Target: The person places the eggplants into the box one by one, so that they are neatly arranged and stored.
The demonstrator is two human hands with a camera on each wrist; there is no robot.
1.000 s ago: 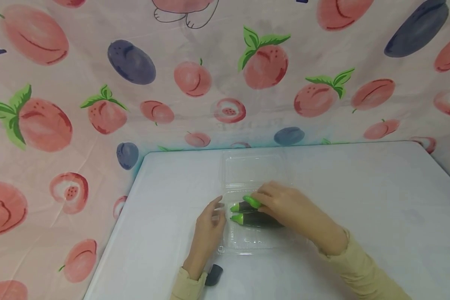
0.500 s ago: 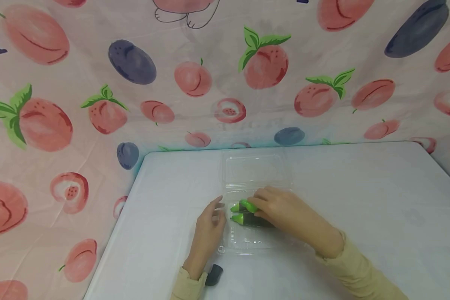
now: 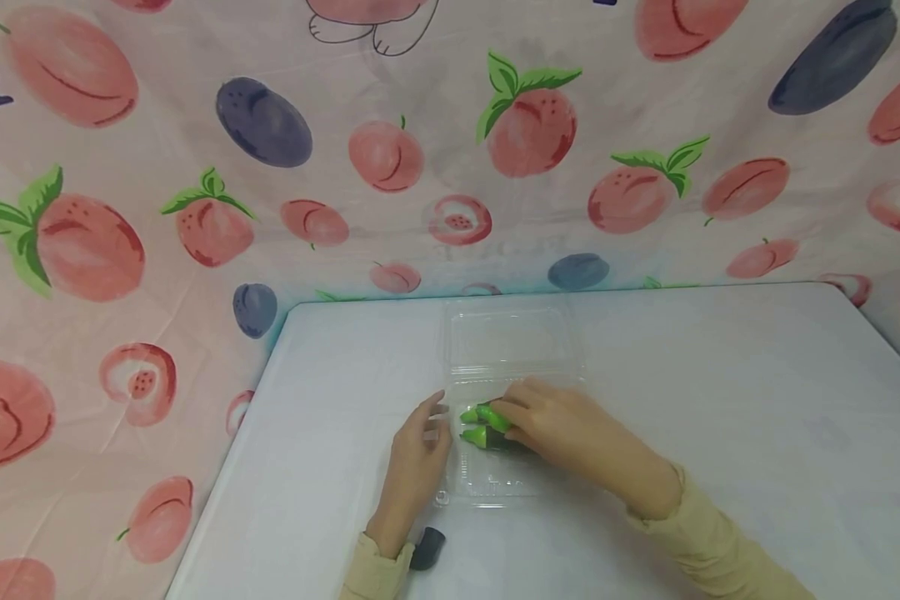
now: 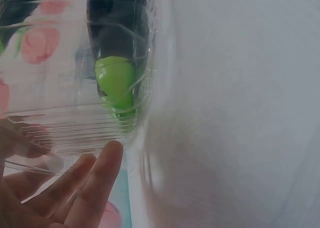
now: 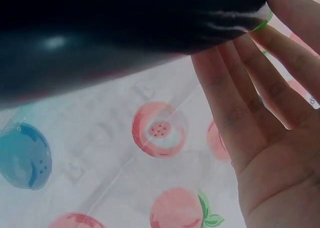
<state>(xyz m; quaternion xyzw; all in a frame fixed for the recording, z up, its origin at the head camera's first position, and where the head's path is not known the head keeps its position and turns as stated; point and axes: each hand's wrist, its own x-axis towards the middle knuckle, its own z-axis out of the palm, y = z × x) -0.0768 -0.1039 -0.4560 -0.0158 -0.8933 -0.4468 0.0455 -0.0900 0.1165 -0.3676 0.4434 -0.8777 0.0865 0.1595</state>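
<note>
Two toy-like eggplants with green caps, a front one and a rear one, lie side by side in a clear plastic clamshell box. My right hand grips a third eggplant near its green cap, above those two. In the right wrist view its dark body stretches away from the fingers. My left hand rests at the box's left side. Its fingers extend against the clear wall, beside an eggplant's green cap inside. My right hand hides the eggplants' far ends.
The box's lid lies folded back towards the rear table edge. A small black object sits beside the left sleeve. Behind the white table hangs a peach-patterned cloth.
My right hand has moved a little left and carried the held eggplant with it, so its green cap now overlaps the caps of those in the box. My left hand has stayed put.
</note>
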